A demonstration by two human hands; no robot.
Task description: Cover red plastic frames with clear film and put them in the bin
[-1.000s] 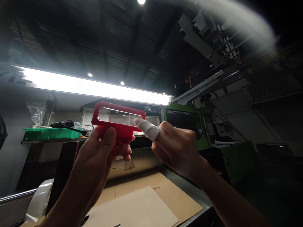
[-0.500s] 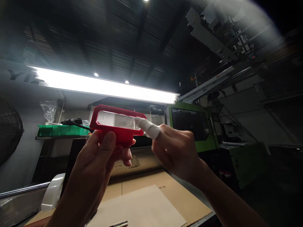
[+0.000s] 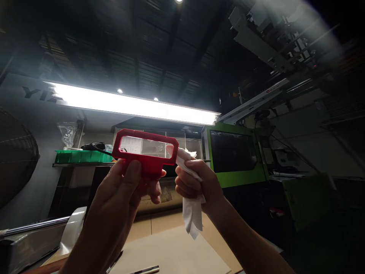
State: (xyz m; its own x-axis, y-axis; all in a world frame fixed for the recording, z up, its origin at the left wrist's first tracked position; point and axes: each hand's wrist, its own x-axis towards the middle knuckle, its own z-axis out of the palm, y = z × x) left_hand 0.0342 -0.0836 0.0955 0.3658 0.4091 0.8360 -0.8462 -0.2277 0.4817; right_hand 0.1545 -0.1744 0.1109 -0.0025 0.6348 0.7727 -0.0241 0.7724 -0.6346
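My left hand (image 3: 125, 192) holds up a red plastic frame (image 3: 146, 153) with a clear rectangular window, gripping its lower tab between thumb and fingers. My right hand (image 3: 196, 184) is closed on a white cloth (image 3: 191, 213), whose upper end touches the frame's right edge while the rest hangs below the hand. Both hands are raised in front of a long bright light.
A cardboard-covered bench (image 3: 173, 247) lies below, with a pen (image 3: 144, 270) near the bottom edge. A green tray (image 3: 81, 156) sits on a shelf at left. A green machine (image 3: 236, 158) stands right of the hands. A fan grille (image 3: 14, 160) is at far left.
My right hand turned over: the wrapped finger that pointed at the frame's right end now shows as a white cloth bunched in the closed hand, hanging down. The view shifted slightly.
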